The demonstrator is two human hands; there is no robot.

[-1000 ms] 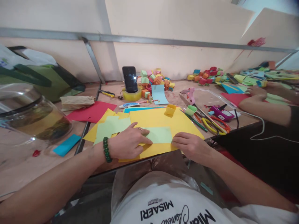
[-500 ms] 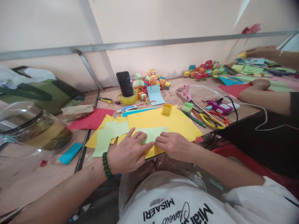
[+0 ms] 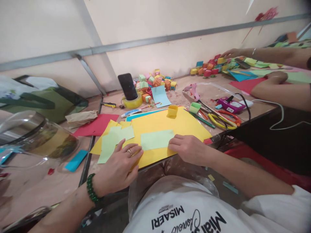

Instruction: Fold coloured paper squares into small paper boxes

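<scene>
A light green paper strip (image 3: 156, 139) lies flat on a large yellow sheet (image 3: 170, 124) at the table's near edge. My left hand (image 3: 119, 166), with a ring and a green bead bracelet, rests to the strip's left, fingers stretched out and touching the yellow sheet. My right hand (image 3: 188, 149) sits at the strip's right end, fingers curled with the tips against its edge. More light green pieces (image 3: 114, 139) lie left of the strip.
A phone (image 3: 127, 86) stands in a tape roll. Behind are paper cubes (image 3: 155, 82), a glue gun (image 3: 191, 90), pliers (image 3: 223, 121), small yellow and green paper cups (image 3: 172, 111). A glass jar (image 3: 31, 137) stands left. Another person's arms (image 3: 274, 89) work at the right.
My left hand has drawn back off the green strip to its left. My right hand slid along to the strip's right end. The strip now lies flat and uncovered.
</scene>
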